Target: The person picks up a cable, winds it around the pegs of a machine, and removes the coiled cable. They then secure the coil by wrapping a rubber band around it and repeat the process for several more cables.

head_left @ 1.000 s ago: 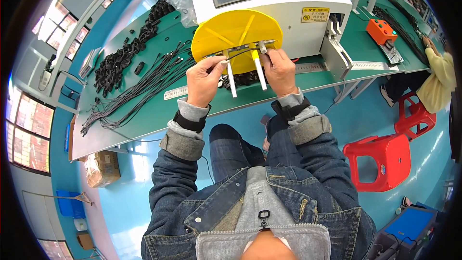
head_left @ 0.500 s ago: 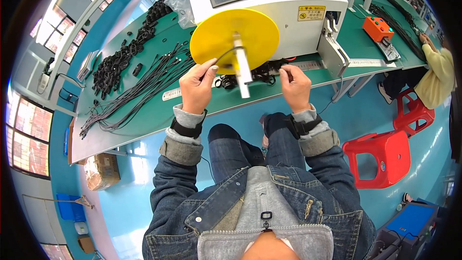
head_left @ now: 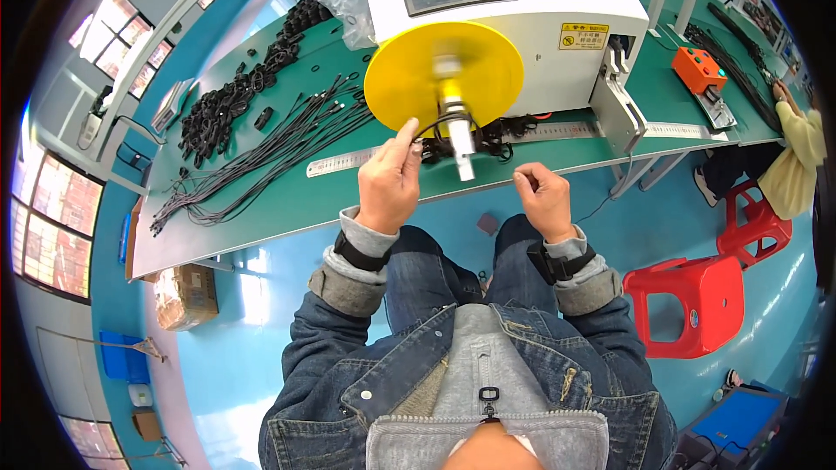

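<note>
In front of a white machine [head_left: 514, 52], a yellow disc [head_left: 409, 78] carries a pale spindle [head_left: 461, 146] that is blurred by motion. A black cable [head_left: 433, 127] lies looped round this spindle. Its near stretch runs to my left hand [head_left: 389, 183], where thumb and fingers pinch it just left of the spindle. My right hand [head_left: 547, 200] is closed, right of the spindle and by the table's front edge. Whether anything sits in its curled fingers cannot be seen. Black coiled cables [head_left: 496, 137] lie under the disc, partly hidden by it.
Straight dark cables [head_left: 261, 144] and a heap of black coiled cables [head_left: 231, 100] cover the green table's left side. A metal ruler [head_left: 340, 162] runs along the front. An orange control box [head_left: 697, 70] stands right. Red stools [head_left: 723, 305] and a seated co-worker [head_left: 794, 152] are further right.
The cable now forms more loops round the spindle, which has turned. My right hand has drawn back toward me, while my left still pinches the cable. The whole view has shifted slightly.
</note>
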`<state>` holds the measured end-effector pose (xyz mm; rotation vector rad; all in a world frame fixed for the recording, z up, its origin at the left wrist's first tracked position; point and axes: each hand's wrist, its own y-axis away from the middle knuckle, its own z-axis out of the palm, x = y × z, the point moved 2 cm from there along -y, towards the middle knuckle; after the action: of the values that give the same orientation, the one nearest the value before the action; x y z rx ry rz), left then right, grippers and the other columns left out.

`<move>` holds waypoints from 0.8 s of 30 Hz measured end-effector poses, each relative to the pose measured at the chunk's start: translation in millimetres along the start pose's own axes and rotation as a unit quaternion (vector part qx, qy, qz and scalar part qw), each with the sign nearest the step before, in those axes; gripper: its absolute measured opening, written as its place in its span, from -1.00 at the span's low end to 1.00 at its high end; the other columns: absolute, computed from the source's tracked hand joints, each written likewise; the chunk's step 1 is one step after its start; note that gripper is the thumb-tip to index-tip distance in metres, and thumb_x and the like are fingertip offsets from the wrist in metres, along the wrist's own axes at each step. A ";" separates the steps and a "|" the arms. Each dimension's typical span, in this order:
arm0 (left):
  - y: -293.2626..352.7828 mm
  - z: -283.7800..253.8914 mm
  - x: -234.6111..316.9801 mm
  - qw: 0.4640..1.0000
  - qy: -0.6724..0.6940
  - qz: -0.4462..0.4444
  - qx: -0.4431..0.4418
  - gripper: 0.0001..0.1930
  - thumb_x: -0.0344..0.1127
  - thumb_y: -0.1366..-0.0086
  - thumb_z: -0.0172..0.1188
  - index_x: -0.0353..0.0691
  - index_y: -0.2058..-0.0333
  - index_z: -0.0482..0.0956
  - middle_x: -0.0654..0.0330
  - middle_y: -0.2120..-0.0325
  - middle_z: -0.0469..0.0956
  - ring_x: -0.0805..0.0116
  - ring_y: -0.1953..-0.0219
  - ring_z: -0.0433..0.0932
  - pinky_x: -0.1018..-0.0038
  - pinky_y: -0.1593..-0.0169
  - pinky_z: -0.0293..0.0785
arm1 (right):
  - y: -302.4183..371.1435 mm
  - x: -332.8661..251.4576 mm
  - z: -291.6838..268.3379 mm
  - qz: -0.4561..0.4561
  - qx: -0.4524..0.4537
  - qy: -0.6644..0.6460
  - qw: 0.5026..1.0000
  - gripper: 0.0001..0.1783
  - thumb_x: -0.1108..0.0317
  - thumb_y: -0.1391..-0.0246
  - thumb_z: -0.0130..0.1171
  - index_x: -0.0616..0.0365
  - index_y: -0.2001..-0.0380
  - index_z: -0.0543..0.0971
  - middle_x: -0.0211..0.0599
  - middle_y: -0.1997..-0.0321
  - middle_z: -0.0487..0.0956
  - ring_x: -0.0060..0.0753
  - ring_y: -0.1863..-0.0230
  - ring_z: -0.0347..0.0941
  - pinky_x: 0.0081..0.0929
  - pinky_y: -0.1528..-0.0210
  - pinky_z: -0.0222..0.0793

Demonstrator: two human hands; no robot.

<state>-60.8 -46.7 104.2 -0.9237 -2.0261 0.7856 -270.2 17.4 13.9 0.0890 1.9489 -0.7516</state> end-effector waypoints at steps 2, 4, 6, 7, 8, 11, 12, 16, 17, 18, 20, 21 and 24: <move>4.1 3.5 4.3 0.998 -0.032 0.054 0.025 -0.69 -0.45 -0.19 0.07 -0.38 0.07 0.43 0.09 0.59 0.48 0.20 0.53 0.50 0.43 0.42 0.44 | 1.9 2.1 2.3 -0.001 -0.006 -0.005 1.000 -0.94 0.47 0.08 0.15 0.22 0.50 0.51 -0.31 0.66 0.46 -0.54 0.65 0.37 -0.59 0.57 0.28; 10.3 5.6 7.8 0.998 -0.044 0.047 0.004 -0.66 -0.47 -0.17 0.05 -0.40 0.06 0.40 0.06 0.53 0.49 0.18 0.51 0.51 0.42 0.40 0.45 | 3.0 4.3 5.3 -0.002 -0.015 -0.014 1.000 -0.94 0.47 0.05 0.14 0.25 0.47 0.51 -0.40 0.70 0.43 -0.70 0.65 0.29 -0.67 0.59 0.24; 8.6 5.4 16.9 0.997 -0.063 0.034 -0.038 -0.61 -0.51 -0.13 0.03 -0.44 0.02 0.35 -0.01 0.43 0.52 0.16 0.46 0.53 0.42 0.38 0.48 | 1.8 2.1 4.8 0.007 -0.018 -0.017 1.000 -0.94 0.47 0.06 0.15 0.24 0.48 0.52 -0.35 0.68 0.45 -0.61 0.65 0.34 -0.63 0.58 0.26; 3.6 2.4 22.5 0.997 -0.064 0.034 -0.040 -0.61 -0.51 -0.13 0.03 -0.44 0.02 0.35 -0.01 0.43 0.52 0.16 0.46 0.53 0.42 0.38 0.48 | 1.9 0.1 5.1 0.015 -0.022 -0.020 0.999 -0.93 0.46 0.08 0.15 0.23 0.49 0.52 -0.30 0.65 0.48 -0.53 0.64 0.39 -0.59 0.56 0.29; -2.4 0.2 28.8 0.990 -0.112 0.046 -0.072 -0.59 -0.52 -0.11 0.02 -0.45 0.02 0.34 -0.04 0.37 0.51 0.14 0.43 0.52 0.42 0.34 0.48 | 2.2 -1.9 5.4 0.023 -0.025 -0.024 0.999 -0.93 0.46 0.10 0.15 0.22 0.50 0.52 -0.24 0.63 0.50 -0.44 0.63 0.43 -0.55 0.55 0.32; -20.1 -4.6 47.0 0.965 -0.207 0.074 -0.140 -0.55 -0.53 -0.06 0.01 -0.47 0.01 0.32 -0.12 0.24 0.48 0.10 0.36 0.52 0.41 0.27 0.47 | -0.4 -9.6 6.7 0.023 -0.038 -0.030 0.999 -0.93 0.46 0.10 0.16 0.22 0.49 0.52 -0.24 0.63 0.51 -0.44 0.63 0.43 -0.55 0.55 0.32; -26.8 -2.3 52.9 0.961 -0.216 0.102 -0.138 -0.55 -0.52 -0.04 0.01 -0.49 0.02 0.32 -0.15 0.20 0.46 0.07 0.32 0.50 0.40 0.23 0.46 | -2.1 -12.4 7.1 0.019 -0.044 -0.034 0.998 -0.93 0.46 0.10 0.16 0.22 0.49 0.52 -0.23 0.62 0.51 -0.44 0.63 0.43 -0.55 0.55 0.32; -36.9 5.7 60.7 0.946 -0.237 0.168 -0.142 -0.56 -0.49 -0.02 0.02 -0.52 0.06 0.34 -0.20 0.13 0.42 0.00 0.22 0.45 0.35 0.11 0.41 | -0.2 -23.1 4.7 0.007 -0.026 -0.071 0.997 -0.93 0.45 0.11 0.16 0.21 0.50 0.53 -0.22 0.62 0.51 -0.41 0.64 0.43 -0.54 0.55 0.32; -36.4 7.1 59.1 0.943 -0.243 0.174 -0.149 -0.56 -0.46 -0.03 0.04 -0.53 0.08 0.35 -0.19 0.14 0.43 0.00 0.19 0.44 0.33 0.09 0.39 | -0.3 -25.7 3.4 0.009 -0.022 -0.072 0.997 -0.93 0.45 0.11 0.16 0.21 0.50 0.53 -0.22 0.62 0.51 -0.41 0.64 0.43 -0.54 0.55 0.32; -35.5 9.6 58.5 0.939 -0.248 0.180 -0.156 -0.57 -0.43 -0.04 0.05 -0.54 0.09 0.36 -0.19 0.15 0.43 0.00 0.16 0.42 0.30 0.07 0.37 | -1.5 -29.0 1.8 -0.008 -0.014 -0.075 0.997 -0.93 0.46 0.10 0.16 0.23 0.49 0.53 -0.26 0.64 0.50 -0.49 0.64 0.40 -0.58 0.56 0.30; -31.4 16.1 61.7 0.934 -0.272 0.184 -0.140 -0.58 -0.40 -0.04 0.07 -0.51 0.10 0.38 -0.18 0.15 0.44 0.01 0.16 0.43 0.29 0.07 0.36 | -5.2 -35.5 0.0 -0.044 0.000 -0.080 0.996 -0.92 0.46 0.06 0.16 0.27 0.47 0.53 -0.34 0.67 0.47 -0.67 0.63 0.34 -0.64 0.58 0.26; -28.8 19.2 63.3 0.929 -0.298 0.185 -0.122 -0.59 -0.37 -0.04 0.09 -0.49 0.12 0.40 -0.17 0.15 0.44 0.02 0.15 0.43 0.28 0.07 0.35 | -7.3 -38.9 0.4 -0.043 0.002 -0.082 0.996 -0.92 0.46 0.06 0.16 0.27 0.47 0.53 -0.34 0.67 0.47 -0.67 0.63 0.34 -0.64 0.58 0.26; -24.7 22.3 57.4 0.925 -0.315 0.193 -0.085 -0.60 -0.31 -0.05 0.13 -0.44 0.15 0.44 -0.16 0.15 0.45 0.04 0.15 0.43 0.26 0.06 0.33 | -11.5 -56.5 4.4 -0.101 -0.003 -0.077 0.992 -0.93 0.47 0.08 0.17 0.27 0.51 0.52 -0.32 0.68 0.47 -0.67 0.65 0.33 -0.61 0.59 0.27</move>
<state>-113.4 -18.7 133.4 -1.3191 -2.5282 1.2618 -243.1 20.0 64.9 -0.1682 1.8294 -0.8578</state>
